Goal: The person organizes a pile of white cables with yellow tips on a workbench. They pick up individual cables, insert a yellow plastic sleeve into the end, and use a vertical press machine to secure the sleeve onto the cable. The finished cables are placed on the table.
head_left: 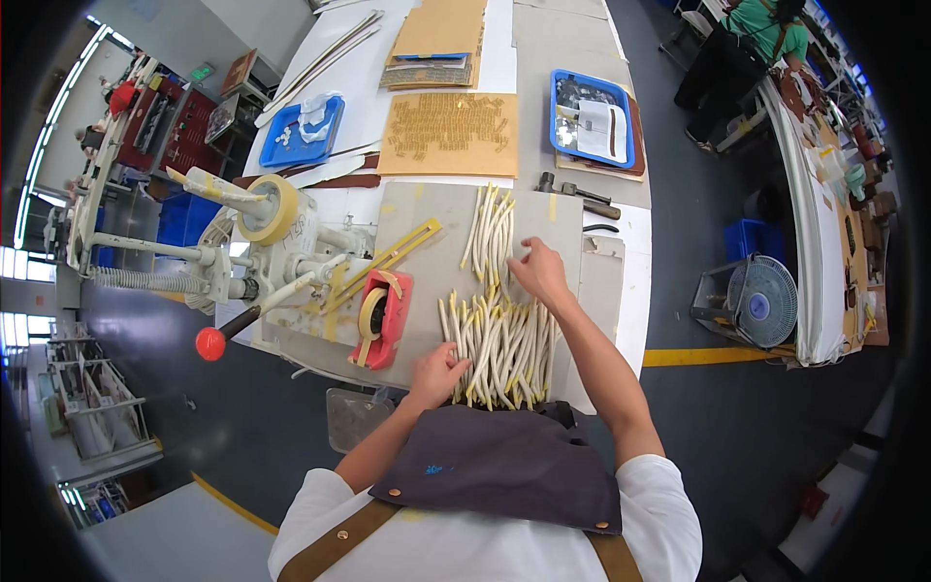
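Note:
A large pile of short white cords (499, 354) with yellow-taped ends lies side by side at the near edge of the grey work board. A smaller group of the same white cords (490, 228) lies just beyond it, overlapping its far end. My left hand (438, 376) rests against the left side of the near pile, its fingers loosely bent and apart, with no cord seen in its grip. Beside the right edge of the far group is my right hand (539, 269), thumb and fingers curved and apart, with nothing visible between them.
Left of the cords stand a red tape dispenser (385, 320), a yellow strip (398, 254) and a lever press (291, 233) with a red knob. Beyond lie a brown sheet (446, 160), blue trays (301, 131) and, at right, a hammer (579, 196). A fan (762, 301) stands right.

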The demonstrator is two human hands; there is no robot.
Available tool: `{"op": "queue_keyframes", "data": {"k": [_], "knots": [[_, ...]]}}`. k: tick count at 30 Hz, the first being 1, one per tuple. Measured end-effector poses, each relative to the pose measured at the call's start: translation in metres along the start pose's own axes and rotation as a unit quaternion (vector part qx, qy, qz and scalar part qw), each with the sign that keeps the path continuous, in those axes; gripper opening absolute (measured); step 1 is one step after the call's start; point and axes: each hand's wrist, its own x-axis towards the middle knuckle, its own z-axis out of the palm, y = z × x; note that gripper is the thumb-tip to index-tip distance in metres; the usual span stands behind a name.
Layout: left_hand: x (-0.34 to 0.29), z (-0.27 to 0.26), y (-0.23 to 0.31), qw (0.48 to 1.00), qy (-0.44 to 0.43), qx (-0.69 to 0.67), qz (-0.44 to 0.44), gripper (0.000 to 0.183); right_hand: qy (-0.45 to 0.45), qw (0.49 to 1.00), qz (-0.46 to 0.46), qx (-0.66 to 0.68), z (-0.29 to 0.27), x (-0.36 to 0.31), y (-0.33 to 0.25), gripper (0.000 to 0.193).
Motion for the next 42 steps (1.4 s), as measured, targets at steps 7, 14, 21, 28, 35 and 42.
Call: {"op": "queue_keyframes", "data": {"k": [7,14,21,28,35,42], "knots": [[-0.001,-0.001,0.005,0.998,0.005,0.052,-0.023,0.036,-0.073,0.979,0.185,0.037,0.029,0.057,-0.011,0.045],[0.033,-0.013,0.015,0.996,0.092,0.007,-0.006,0.032,-0.09,0.975,0.175,0.103,0.028,0.071,-0.006,0.03],[0.141,-0.016,0.04,0.99,0.127,0.011,0.052,0.035,0.024,0.977,0.143,0.155,-0.001,0.087,0.021,0.029],[0.215,0.005,0.028,0.987,0.131,0.078,0.052,0.043,-0.095,0.888,0.087,0.441,-0.059,0.0,-0.017,0.022],[0.239,-0.004,0.024,0.992,-0.008,-0.11,-0.054,0.04,-0.481,0.733,0.174,0.448,-0.07,-0.181,-0.042,0.025],[0.242,-0.004,0.038,0.984,-0.063,-0.14,-0.088,0.029,-0.384,0.838,0.179,0.343,-0.045,-0.164,-0.008,0.025]]}}
